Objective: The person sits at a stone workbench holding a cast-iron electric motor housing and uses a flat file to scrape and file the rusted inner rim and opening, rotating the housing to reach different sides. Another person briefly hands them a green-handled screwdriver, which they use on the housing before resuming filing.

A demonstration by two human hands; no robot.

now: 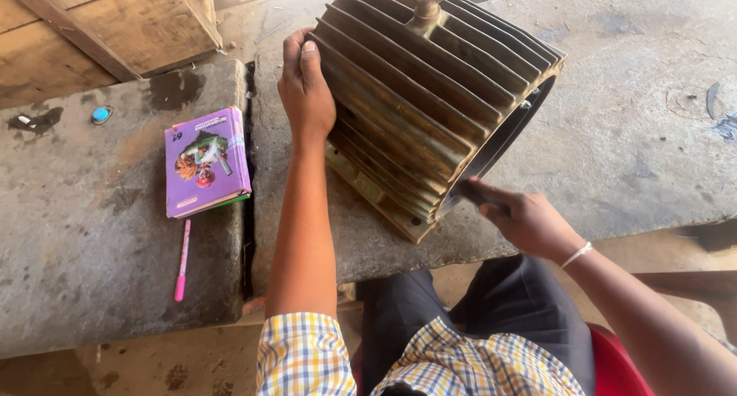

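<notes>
left hand [305, 89] lies flat, fingers closed together, pressed on the finned side of the motor housing [430, 97], steadying it on the stone slab [637, 135]; right hand [522, 221] is curled around a dark tool [472, 193] at the housing's open rim, looks like scraping the rim, next stroke needs the left bracing firm. purple notebook [206, 162] and pink pen [183, 259] lie left of the left hand, wooden crate [115, 28] beyond

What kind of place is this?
Probably a small repair workshop: a finned metal motor housing lies on stained stone slabs, with a wooden crate behind.
</notes>
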